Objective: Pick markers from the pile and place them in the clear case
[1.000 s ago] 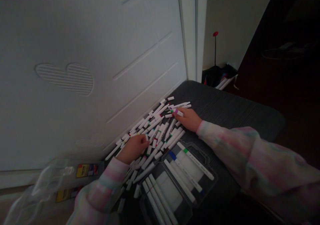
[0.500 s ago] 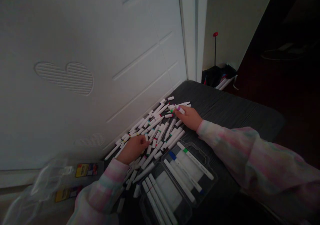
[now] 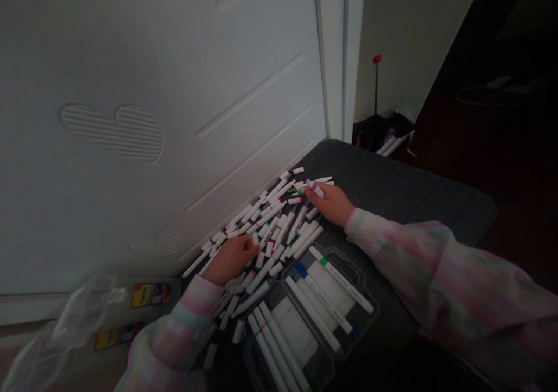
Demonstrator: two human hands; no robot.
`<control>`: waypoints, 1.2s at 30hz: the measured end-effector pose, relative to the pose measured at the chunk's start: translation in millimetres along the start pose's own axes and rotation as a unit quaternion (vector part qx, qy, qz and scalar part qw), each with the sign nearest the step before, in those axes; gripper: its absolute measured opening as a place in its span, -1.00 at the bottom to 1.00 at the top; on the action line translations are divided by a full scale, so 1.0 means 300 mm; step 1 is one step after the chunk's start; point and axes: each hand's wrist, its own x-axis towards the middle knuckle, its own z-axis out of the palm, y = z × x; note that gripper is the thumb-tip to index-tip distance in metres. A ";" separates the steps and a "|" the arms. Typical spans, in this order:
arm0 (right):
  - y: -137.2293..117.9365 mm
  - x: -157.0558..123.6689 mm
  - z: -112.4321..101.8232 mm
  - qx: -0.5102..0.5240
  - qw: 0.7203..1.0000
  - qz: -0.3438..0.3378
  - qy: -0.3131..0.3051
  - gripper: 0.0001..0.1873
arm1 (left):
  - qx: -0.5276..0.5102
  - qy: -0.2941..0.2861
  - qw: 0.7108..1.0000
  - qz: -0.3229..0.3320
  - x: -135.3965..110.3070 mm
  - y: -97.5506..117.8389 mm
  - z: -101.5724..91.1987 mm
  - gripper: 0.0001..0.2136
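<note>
My right hand (image 3: 333,204) is closed around a white marker with a purple band (image 3: 316,190), its purple end pointing away over the far side of the pile. Lower left, my left hand (image 3: 231,258) pinches a short white marker cap (image 3: 255,239) between thumb and fingers. Between and around both hands lies a loose pile of white markers and caps (image 3: 282,229) with coloured bands. Nearer to me, a clear plastic case (image 3: 370,322) lies opened flat, with several markers in its two halves, among them a green-banded marker (image 3: 344,281) and a blue-ended marker (image 3: 326,302).
The dark grey tabletop (image 3: 405,189) meets a white panelled door (image 3: 244,90) along its left edge. At lower left stand clear plastic boxes with yellow labels (image 3: 150,294). Beyond the far corner, a black bag (image 3: 370,132) sits on the floor by the wall.
Both hands hold almost the same positions, the right one a touch further right. The view has shifted very slightly.
</note>
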 end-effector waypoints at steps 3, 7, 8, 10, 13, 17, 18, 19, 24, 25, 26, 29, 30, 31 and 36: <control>0.008 0.003 0.004 0.045 0.999 0.020 0.004 -0.84 | 0.002 0.003 1.000 0.000 0.002 -0.005 -0.001 -0.75; 0.014 0.015 0.007 0.134 0.988 0.070 0.015 -0.83 | 0.009 0.008 1.000 -0.004 0.005 -0.006 -0.004 -0.77; 0.013 0.018 0.006 0.160 0.983 0.084 0.019 -0.83 | 0.011 0.008 1.000 -0.004 0.006 -0.006 -0.005 -0.78; 0.007 0.025 0.003 0.217 0.970 0.109 0.027 -0.84 | 0.014 0.007 1.000 -0.004 0.009 -0.006 -0.005 -0.78; 0.000 0.033 -0.006 0.301 0.944 0.131 0.034 -0.84 | 0.015 0.004 1.000 0.000 0.012 -0.006 -0.008 -0.77; 0.002 0.043 -0.019 0.378 0.914 0.142 0.038 -0.85 | 0.017 0.004 1.000 0.004 0.015 0.003 -0.016 -0.76; 0.004 0.045 -0.021 0.391 0.908 0.144 0.039 -0.85 | 0.018 0.005 1.000 0.006 0.016 0.007 -0.019 -0.76; 0.006 0.047 -0.023 0.402 0.903 0.145 0.040 -0.85 | 0.020 0.006 1.000 0.007 0.017 0.011 -0.021 -0.76; 0.014 0.054 -0.017 0.422 0.893 0.148 0.046 -0.86 | 0.034 0.020 0.999 0.017 0.026 0.023 -0.028 -0.73; 0.015 0.054 -0.013 0.421 0.893 0.149 0.047 -0.86 | 0.037 0.023 0.999 0.018 0.029 0.024 -0.030 -0.73; 0.017 0.054 -0.009 0.418 0.895 0.151 0.049 -0.87 | 0.041 0.027 0.999 0.019 0.034 0.025 -0.031 -0.74; 0.022 0.050 0.004 0.402 0.901 0.156 0.051 -0.88 | 0.056 0.052 0.997 0.020 0.059 0.029 -0.041 -0.75; 0.024 0.049 0.007 0.396 0.903 0.158 0.051 -0.89 | 0.064 0.065 0.996 0.020 0.073 0.031 -0.045 -0.75; 0.025 0.048 0.009 0.389 0.906 0.160 0.050 -0.89 | 0.072 0.078 0.994 0.019 0.090 0.033 -0.050 -0.75; 0.030 0.049 0.012 0.370 0.914 0.164 0.044 -0.86 | 0.123 0.119 0.985 0.027 0.201 0.059 -0.068 -0.70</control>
